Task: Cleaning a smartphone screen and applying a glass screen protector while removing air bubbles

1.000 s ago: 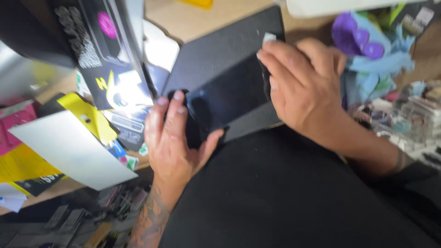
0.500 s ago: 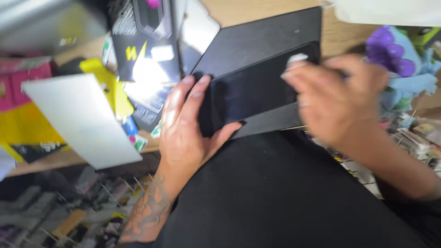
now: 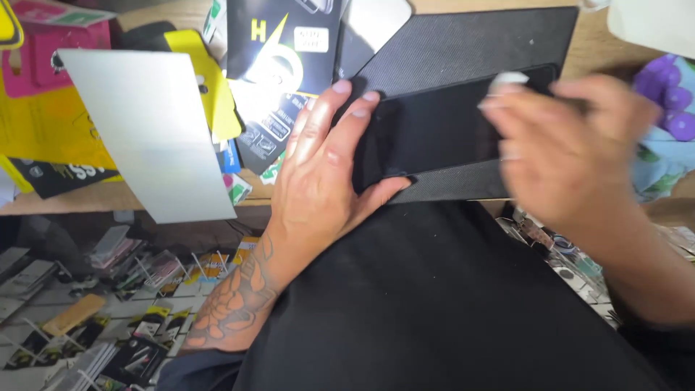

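A black phone (image 3: 434,130) lies screen up on a dark textured mat (image 3: 463,47). My left hand (image 3: 322,170) grips the phone's left end, fingers over its edge and thumb under its near side. My right hand (image 3: 572,156) is blurred over the phone's right end and presses a small white wipe (image 3: 507,78) onto the screen with its fingertips. The phone's right end is hidden under that hand.
A white card (image 3: 148,134) leans at the left over yellow (image 3: 206,83) and pink (image 3: 54,47) packets. A black and yellow box (image 3: 282,43) stands behind my left hand. Purple and blue cloth (image 3: 670,130) lies at the right. Several small packages (image 3: 87,318) fill the space below the tabletop.
My right hand has slid rightwards along the phone with the white wipe. My left hand has kept its grip on the phone's left end. The view has shifted.
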